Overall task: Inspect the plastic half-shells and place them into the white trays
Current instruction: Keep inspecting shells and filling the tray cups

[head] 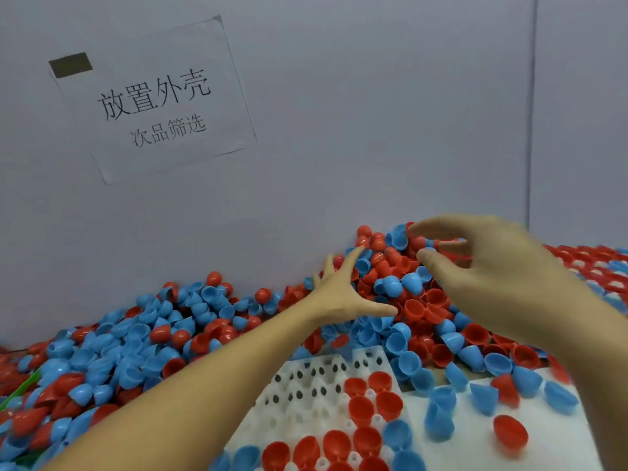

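Note:
A big heap of red and blue plastic half-shells [142, 334] lies against the wall. My left hand [343, 294] reaches into the heap with fingers spread and straight, resting on shells. Higher up, my right hand [492, 266] is blurred, and its thumb and forefinger curl round a red half-shell [419, 241] at the heap's top. A white tray [306, 385] with rows of holes sits in front below my arms. Its near rows hold several red half-shells [362, 407] and a few blue ones [397, 433].
A grey wall stands close behind the heap and bears a paper sign [153, 100]. To the right of the tray, a white surface [475, 447] carries loose shells. Something green [20, 389] pokes out at the far left.

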Demonstrator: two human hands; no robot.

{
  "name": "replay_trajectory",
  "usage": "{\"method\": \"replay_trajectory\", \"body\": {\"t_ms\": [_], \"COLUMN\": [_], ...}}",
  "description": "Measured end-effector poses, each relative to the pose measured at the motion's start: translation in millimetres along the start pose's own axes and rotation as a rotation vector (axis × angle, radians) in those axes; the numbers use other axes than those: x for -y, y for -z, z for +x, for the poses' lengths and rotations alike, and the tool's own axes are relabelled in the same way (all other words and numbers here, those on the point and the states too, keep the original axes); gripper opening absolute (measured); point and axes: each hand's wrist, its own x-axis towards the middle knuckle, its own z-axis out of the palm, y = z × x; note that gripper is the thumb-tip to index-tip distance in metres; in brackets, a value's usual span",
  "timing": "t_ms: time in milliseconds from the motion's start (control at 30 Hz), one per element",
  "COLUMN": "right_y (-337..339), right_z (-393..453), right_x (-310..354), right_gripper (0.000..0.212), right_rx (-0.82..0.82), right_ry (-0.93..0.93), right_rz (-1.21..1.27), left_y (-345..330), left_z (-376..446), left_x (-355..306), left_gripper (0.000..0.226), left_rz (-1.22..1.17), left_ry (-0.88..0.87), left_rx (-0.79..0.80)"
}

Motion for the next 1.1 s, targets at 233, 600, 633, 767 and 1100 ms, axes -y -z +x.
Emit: {"method": "replay_trajectory", "body": {"t_ms": [233,600,633,767,1100], "right_y": [-55,-118,-125,-136,-131], "right_z": [0,35,35,34,37], "right_x": [-61,-90,-90,-81,-43], "right_gripper": [0.068,0.061,0.058,0.048,0.043], "right_rx": [-0.013,0.123,0.125,0.108,0.092], "right_ry": [-0.229,-0.391,-0.381,-0.306,-0.164], "right_rz": [0.043,-0.031,-0.048,0.039,0.303], "left_y": [-38,-49,-49,-49,-32], "left_z": [43,53,53,50,32], "left_x": [-21,-27,-25,-13,8], "left_gripper": [0.11,0.077,0.069,0.057,0.051], "left_rz": [0.06,0.051,0.058,-0.032,-0.228], "left_ry": [0.106,0.261,0.254,0.217,0.108], "left_rx": [0.047,-0.056,-0.088,-0.171,-0.267]}}
